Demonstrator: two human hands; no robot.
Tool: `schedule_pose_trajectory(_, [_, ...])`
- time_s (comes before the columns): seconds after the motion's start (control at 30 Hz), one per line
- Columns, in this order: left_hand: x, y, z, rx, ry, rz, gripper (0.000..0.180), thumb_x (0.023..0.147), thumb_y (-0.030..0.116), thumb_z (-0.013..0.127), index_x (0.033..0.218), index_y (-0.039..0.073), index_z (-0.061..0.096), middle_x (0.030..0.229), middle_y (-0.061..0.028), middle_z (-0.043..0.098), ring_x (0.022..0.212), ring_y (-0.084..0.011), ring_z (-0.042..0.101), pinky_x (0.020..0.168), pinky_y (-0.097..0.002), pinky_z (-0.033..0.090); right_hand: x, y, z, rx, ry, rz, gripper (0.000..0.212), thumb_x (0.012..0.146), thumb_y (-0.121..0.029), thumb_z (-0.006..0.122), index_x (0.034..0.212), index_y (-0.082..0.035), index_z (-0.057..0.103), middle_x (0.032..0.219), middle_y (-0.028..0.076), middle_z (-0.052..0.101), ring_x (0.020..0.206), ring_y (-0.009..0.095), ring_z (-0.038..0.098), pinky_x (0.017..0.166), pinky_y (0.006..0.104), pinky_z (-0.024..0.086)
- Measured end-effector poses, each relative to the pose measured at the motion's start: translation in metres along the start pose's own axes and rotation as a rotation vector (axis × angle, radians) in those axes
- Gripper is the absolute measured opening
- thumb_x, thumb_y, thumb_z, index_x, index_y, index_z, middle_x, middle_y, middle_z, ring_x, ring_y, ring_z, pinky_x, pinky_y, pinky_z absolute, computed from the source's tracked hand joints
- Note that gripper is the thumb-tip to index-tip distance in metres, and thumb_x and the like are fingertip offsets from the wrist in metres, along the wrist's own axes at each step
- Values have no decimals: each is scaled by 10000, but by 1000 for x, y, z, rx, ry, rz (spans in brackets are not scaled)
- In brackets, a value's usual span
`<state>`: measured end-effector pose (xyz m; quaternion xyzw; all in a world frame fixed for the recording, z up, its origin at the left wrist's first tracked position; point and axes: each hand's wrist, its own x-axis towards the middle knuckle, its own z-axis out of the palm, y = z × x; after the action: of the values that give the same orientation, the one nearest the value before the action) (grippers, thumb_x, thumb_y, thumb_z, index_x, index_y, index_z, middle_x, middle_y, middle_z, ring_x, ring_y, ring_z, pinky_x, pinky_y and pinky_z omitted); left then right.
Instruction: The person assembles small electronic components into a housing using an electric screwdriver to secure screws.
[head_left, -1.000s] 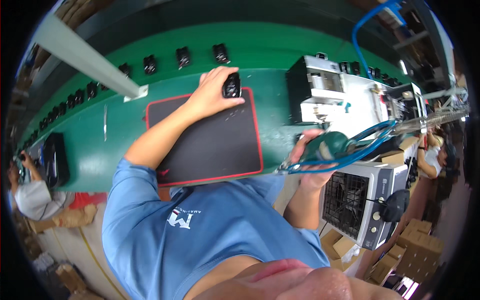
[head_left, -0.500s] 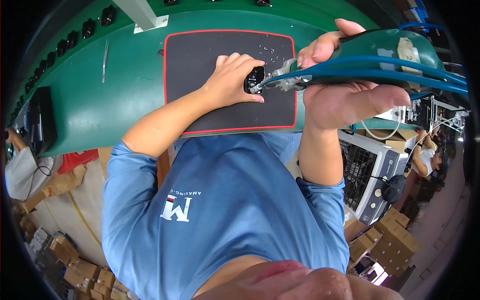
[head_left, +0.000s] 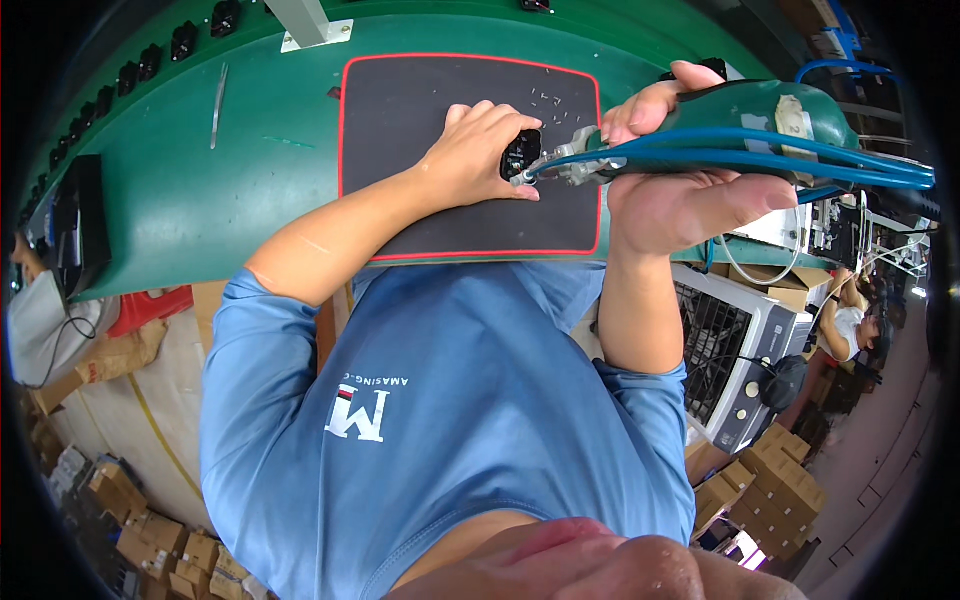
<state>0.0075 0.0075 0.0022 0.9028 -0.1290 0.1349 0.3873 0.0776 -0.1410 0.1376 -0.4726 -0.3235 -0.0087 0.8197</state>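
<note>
On the dark mat [head_left: 420, 110] with a red border, my left hand [head_left: 475, 150] grips a small black plastic part [head_left: 518, 155], fingers at its far side and thumb at its near side. My right hand [head_left: 680, 190] is wrapped around a thick green power screwdriver [head_left: 740, 105] with blue hoses [head_left: 760, 155] running along it. The tool's metal nozzle [head_left: 565, 165] points left and meets the black part's right edge; exactly where the tip touches is too small to tell. Several tiny metal pieces, perhaps screws [head_left: 548, 100], lie loose beyond the part.
A row of black parts [head_left: 183, 42] lines the bench's far edge. Tweezers [head_left: 218, 105] lie left of the mat, near a metal post [head_left: 305, 20]. A black box [head_left: 82, 220] stands far left. Below right are an air cooler [head_left: 745, 350] and cartons [head_left: 775, 480]. Other people sit at both sides.
The view has shifted slightly, so the mat appears a little farther right and higher. The screwdriver's rear end has swung slightly left. Both hands keep their grips.
</note>
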Motion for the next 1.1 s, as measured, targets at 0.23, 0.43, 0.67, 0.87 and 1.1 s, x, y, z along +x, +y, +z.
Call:
schedule_pose_trajectory(0.23, [1, 0, -1, -20, 20, -15, 805, 637, 471, 890, 1277, 102, 569, 1124, -55, 611, 1056, -270, 544, 912, -412, 335, 3, 0, 1, -48, 23, 1, 1111, 800, -923, 286, 1197, 71, 584, 742, 122, 637, 577, 197, 592, 564, 326, 511])
schedule_pose_trajectory(0.43, [1, 1, -3, -26, -3, -38, 822, 649, 498, 878, 1295, 93, 570, 1133, -64, 616, 1062, -274, 545, 933, -411, 333, 2, 2, 2, -1, 37, 28, 1121, 801, -924, 279, 1213, 75, 575, 751, 121, 640, 579, 195, 590, 566, 324, 514])
schedule_pose_trajectory(0.67, [1, 1, -2, -29, 31, -11, 816, 670, 498, 867, 1305, 84, 566, 1106, -73, 625, 1027, -271, 546, 923, -392, 337, 5, 4, 0, 103, -75, -25, 1112, 815, -914, 263, 1217, 75, 572, 755, 121, 640, 585, 186, 588, 561, 306, 514])
schedule_pose_trajectory(0.87, [2, 1, -2, -30, 41, -23, 828, 654, 540, 861, 1283, 80, 581, 1108, -76, 630, 1034, -277, 554, 933, -400, 343, 2, 3, 3, 4, 69, -4, 1106, 826, -906, 244, 1216, 74, 574, 748, 119, 639, 587, 180, 587, 563, 301, 512])
schedule_pose_trajectory(1.1, [2, 1, -2, -28, 41, -25, 833, 653, 541, 860, 1286, 76, 579, 1105, -78, 629, 1030, -277, 555, 924, -400, 344, 3, -1, 4, -28, 62, -11, 1109, 823, -910, 242, 1220, 71, 574, 751, 119, 640, 591, 175, 582, 569, 295, 508])
